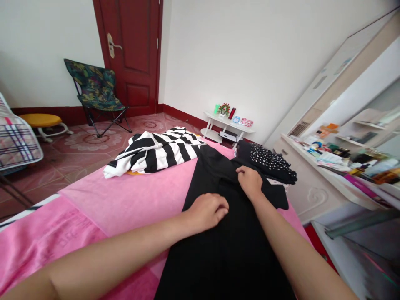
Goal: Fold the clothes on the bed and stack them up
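Note:
A black short-sleeved garment lies spread over the pink bedding, running from the front edge of the view toward the far end. Loosely curled, my left hand is over its middle, and I see no cloth between the fingers. Farther up, near the garment's upper part, my right hand is closed, its fingertips at a fold of the black cloth. One sleeve sticks out to the right beyond my right wrist. Past the garment's left shoulder lies a rumpled black-and-white striped garment.
Dark clothing with white dots lies at the far right of the pink bedding. A cluttered dresser borders the right side. Beyond are a low white stand, a folding chair, a yellow stool and a red door.

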{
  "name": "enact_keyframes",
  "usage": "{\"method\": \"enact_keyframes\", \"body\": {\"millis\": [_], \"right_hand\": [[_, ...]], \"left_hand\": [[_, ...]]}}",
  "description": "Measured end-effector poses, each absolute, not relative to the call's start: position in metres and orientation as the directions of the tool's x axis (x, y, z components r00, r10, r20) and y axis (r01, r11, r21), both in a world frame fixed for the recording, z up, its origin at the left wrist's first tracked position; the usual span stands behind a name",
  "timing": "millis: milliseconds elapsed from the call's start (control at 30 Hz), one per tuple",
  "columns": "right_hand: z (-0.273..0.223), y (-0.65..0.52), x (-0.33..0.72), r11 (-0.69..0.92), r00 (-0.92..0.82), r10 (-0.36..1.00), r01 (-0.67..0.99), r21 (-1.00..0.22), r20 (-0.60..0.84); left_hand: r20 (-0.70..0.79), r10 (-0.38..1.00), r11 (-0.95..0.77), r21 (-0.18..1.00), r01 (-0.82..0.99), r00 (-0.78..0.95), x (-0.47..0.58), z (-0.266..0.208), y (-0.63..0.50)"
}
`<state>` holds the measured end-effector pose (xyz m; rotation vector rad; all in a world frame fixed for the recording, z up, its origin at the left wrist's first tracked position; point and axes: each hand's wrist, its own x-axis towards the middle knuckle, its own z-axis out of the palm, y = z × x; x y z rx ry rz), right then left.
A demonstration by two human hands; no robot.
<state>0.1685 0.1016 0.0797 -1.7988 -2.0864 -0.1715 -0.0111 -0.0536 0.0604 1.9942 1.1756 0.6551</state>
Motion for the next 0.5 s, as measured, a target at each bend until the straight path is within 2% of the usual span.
{"method": "enact_keyframes", "body": {"millis": [67,133,200,300,500], "right_hand": [[0.082,0.112,0.158,0.216,-0.141,0.916,0.963,-0.163,0.377],[0.078,0.127,0.15,0.236,-0.162,0.919,0.956,-0.172,0.36],[0.069,0.146,0.144,0.223,-0.153,0.927,0.959,-0.174,0.344],[0.053,0.173,0.138,0.164,-0.101,0.944,0.969,-0.183,0.313],[0.045,0.195,0.131,0.126,-0.071,0.954,0.977,-0.171,0.291]], "left_hand": [[0.292,0.924,-0.377,0.57,0.73,0.248,-0.017,0.044,-0.037],[0.306,0.92,-0.36,0.418,0.834,0.244,-0.021,0.027,-0.027],[0.245,0.919,-0.379,0.338,0.861,0.309,-0.024,0.015,-0.022],[0.211,0.906,-0.417,0.303,0.857,0.366,-0.026,0.009,-0.021],[0.298,0.862,-0.501,0.388,0.774,0.409,-0.029,0.02,-0.025]]}}
